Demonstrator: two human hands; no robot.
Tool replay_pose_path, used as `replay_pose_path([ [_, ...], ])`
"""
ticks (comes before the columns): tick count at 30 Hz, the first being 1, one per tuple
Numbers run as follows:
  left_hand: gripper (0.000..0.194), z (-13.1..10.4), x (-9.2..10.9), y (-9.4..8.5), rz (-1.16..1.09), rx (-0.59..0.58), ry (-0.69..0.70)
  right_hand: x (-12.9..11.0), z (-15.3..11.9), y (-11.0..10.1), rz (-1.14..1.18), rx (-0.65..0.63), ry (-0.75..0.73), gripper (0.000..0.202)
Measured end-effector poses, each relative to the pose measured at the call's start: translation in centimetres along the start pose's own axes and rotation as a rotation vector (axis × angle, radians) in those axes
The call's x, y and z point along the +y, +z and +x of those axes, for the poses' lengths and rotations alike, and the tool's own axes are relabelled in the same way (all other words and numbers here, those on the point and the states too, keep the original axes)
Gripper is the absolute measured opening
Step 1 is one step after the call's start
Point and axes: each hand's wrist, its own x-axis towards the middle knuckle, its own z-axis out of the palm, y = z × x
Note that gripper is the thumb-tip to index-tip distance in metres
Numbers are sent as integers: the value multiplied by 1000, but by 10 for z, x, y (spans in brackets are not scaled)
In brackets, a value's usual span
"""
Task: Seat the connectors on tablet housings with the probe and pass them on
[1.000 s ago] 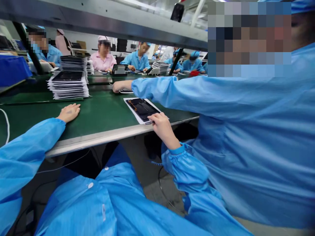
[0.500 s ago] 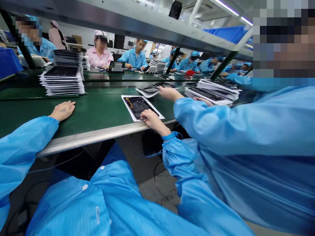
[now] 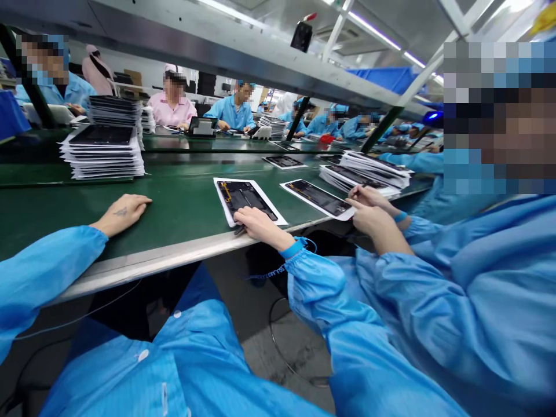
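My left hand (image 3: 122, 214) lies palm down on the green work surface (image 3: 182, 197), fingers stretched out, holding nothing. To its right, a black tablet housing (image 3: 247, 197) with an orange flex cable lies on a white sheet (image 3: 221, 208). My right hand (image 3: 260, 225) rests at the near edge of this housing, wearing a blue wrist strap (image 3: 293, 248). Its fingers are closed round a small dark tool (image 3: 240, 230), mostly hidden under the hand, so I cannot tell the exact kind.
At right, a co-worker's hands (image 3: 376, 217) touch a second housing (image 3: 319, 196) on paper. Behind it another housing (image 3: 284, 161) lies flat. Stacks of housings and sheets stand at left (image 3: 102, 153) and right (image 3: 367, 172). A metal beam (image 3: 208, 49) crosses overhead; a metal strip edges the bench (image 3: 174, 258).
The co-worker has brought a housing on paper forward, beside mine, and now has both hands at it. My left hand has slid slightly right. My right hand stays by the same housing.
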Motion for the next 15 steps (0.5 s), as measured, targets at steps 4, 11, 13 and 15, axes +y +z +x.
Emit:
replay_pose_path([
  [4,51,1,59,42,-349,-176,-20,-29,14,-5,-1,56,-33,19],
  [11,66,-6,104,66,-710,-428,-112,-106,38,-10,82,100,-219,14],
  [13,64,-20,94,55,-721,-394,-169,-126,43,-10,123,113,-259,13],
  [15,62,-39,78,40,-716,-345,-238,-142,46,-12,170,130,-289,13],
])
